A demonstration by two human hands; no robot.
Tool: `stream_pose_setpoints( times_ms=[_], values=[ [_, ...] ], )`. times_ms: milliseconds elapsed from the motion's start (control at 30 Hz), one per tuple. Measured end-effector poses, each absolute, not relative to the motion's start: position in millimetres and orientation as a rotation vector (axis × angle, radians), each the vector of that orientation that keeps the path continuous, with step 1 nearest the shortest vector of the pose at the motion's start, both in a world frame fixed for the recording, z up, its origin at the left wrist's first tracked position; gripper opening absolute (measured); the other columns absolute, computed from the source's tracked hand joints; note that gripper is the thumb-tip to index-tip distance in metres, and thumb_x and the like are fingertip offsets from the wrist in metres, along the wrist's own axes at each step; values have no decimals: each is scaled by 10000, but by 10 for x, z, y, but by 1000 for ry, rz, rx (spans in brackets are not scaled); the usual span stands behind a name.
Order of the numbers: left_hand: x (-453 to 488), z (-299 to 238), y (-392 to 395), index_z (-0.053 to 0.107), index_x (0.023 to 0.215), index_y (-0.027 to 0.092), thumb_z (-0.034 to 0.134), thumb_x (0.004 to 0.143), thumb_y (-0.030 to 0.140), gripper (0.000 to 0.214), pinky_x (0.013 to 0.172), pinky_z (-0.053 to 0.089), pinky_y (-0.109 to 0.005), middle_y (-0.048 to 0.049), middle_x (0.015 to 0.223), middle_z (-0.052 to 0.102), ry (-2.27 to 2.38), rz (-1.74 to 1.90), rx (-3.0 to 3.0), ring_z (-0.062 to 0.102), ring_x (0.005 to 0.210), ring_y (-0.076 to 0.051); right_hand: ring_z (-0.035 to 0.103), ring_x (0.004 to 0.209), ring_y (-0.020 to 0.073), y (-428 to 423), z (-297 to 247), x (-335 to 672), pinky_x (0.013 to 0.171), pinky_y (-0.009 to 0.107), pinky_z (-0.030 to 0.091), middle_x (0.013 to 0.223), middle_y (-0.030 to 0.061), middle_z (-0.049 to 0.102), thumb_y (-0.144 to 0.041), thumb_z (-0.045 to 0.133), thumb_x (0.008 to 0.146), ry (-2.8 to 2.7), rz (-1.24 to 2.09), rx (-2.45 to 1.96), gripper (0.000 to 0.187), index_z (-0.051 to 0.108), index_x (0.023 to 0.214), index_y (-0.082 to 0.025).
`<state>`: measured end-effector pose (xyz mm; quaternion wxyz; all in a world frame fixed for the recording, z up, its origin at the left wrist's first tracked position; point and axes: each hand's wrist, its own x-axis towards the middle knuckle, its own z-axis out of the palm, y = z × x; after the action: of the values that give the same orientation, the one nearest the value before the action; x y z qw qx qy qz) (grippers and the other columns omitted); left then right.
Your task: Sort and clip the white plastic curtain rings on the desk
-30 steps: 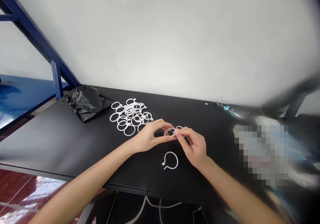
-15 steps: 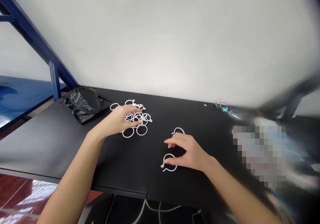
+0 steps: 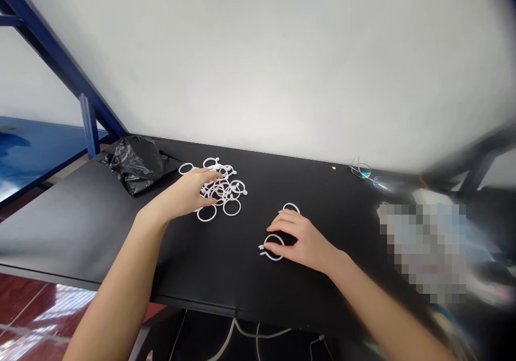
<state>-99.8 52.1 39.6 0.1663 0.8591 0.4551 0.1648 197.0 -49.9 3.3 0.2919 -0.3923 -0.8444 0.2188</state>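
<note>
A pile of thin white plastic rings with small knobbed clasps (image 3: 231,207) lies on the black table (image 3: 226,275). Over the pile's left side is my left hand (image 3: 189,191), its thumb and fingers apart and some rings partly hidden beneath it. Right of the pile, my right hand (image 3: 300,237) is low over the table with fingers curved and spread from the thumb. The thumb tip touches one unclasped white ring (image 3: 274,235), which lies on the tabletop. Another white ring (image 3: 291,205) shows behind the knuckles, partly covered by the hand.
A crumpled black plastic bag (image 3: 137,164) rests at the back left. Eyeglasses (image 3: 362,170) lie by the wall on the right, near blurred and pixelated items (image 3: 423,253). Blue metal framing (image 3: 60,59) rises at left. Cables (image 3: 262,338) hang below the front edge.
My right thumb has slid the near ring away from the table's front edge, closer to the other ring. The right fingers have come nearer the thumb. My left hand has barely moved.
</note>
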Motion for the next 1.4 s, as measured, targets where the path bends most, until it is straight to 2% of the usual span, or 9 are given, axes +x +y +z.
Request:
stream_pose_setpoints(
  times_ms=[100, 300, 467, 600, 667, 800, 1000, 1167, 1400],
  values=[
    [-964, 543, 470, 634, 1158, 236, 657, 783, 586, 513, 808, 512, -336, -55, 1088, 697, 1342, 673, 2298, 641, 981, -238, 608, 838, 212, -528, 77, 1941, 780, 381, 518, 925, 58, 679, -387, 807, 734, -2310, 635, -1001, 331, 688, 980, -201],
    [-585, 478, 354, 648, 1039, 179, 628, 865, 449, 322, 714, 475, -293, -47, 893, 684, 1193, 1098, 2027, 635, 868, -189, 587, 762, 176, -535, 41, 1870, 712, 335, 520, 831, 44, 663, -132, 622, 863, -2267, 577, -1011, 99, 691, 877, -201],
    [-156, 253, 83, 568, 1199, 208, 585, 909, 373, 333, 804, 481, -338, -82, 1106, 648, 908, 907, 2030, 596, 1034, -214, 616, 823, 199, -497, 57, 1881, 748, 372, 529, 879, 50, 693, -124, 662, 847, -1946, 383, -973, 117, 695, 902, -223],
    [24, 188, -74, 448, 1325, 247, 789, 748, 283, 671, 901, 508, -372, -97, 1292, 558, 553, 644, 1750, 578, 1137, -233, 632, 949, 226, -519, 102, 1885, 802, 397, 543, 999, 64, 695, -105, 683, 831, -1787, 368, -955, 188, 717, 943, -253],
    [59, 155, -85, 441, 1312, 240, 791, 740, 209, 671, 914, 521, -380, -91, 1251, 573, 445, 615, 1570, 611, 1091, -216, 638, 949, 225, -543, 101, 1872, 798, 399, 550, 1003, 61, 693, -95, 679, 832, -1750, 427, -943, 204, 718, 943, -261],
    [54, 91, -34, 521, 1187, 182, 699, 838, 193, 392, 892, 529, -379, -48, 981, 644, 452, 704, 1461, 660, 933, -170, 645, 924, 220, -563, 76, 1847, 782, 405, 554, 995, 52, 695, -81, 673, 832, -1659, 497, -950, 231, 710, 955, -273],
    [67, 91, -57, 507, 1208, 212, 753, 796, 200, 481, 957, 508, -386, -67, 1184, 589, 444, 678, 1508, 622, 1079, -195, 636, 929, 224, -536, 83, 1808, 824, 425, 543, 913, 37, 726, -73, 674, 832, -1637, 535, -921, 226, 708, 938, -270],
    [96, 76, -97, 526, 1122, 182, 676, 868, 221, 297, 905, 511, -361, -45, 1032, 606, 424, 673, 1487, 633, 967, -161, 633, 959, 231, -568, 115, 1800, 847, 436, 535, 955, 48, 722, -80, 665, 836, -1617, 533, -929, 207, 703, 930, -260],
    [39, 97, -34, 558, 1183, 202, 702, 847, 316, 383, 806, 506, -302, -32, 992, 587, 560, 745, 1636, 576, 860, -130, 628, 866, 208, -546, 125, 1900, 760, 395, 530, 925, 48, 667, -85, 672, 832, -1614, 454, -987, 207, 700, 949, -254]
  ],
)
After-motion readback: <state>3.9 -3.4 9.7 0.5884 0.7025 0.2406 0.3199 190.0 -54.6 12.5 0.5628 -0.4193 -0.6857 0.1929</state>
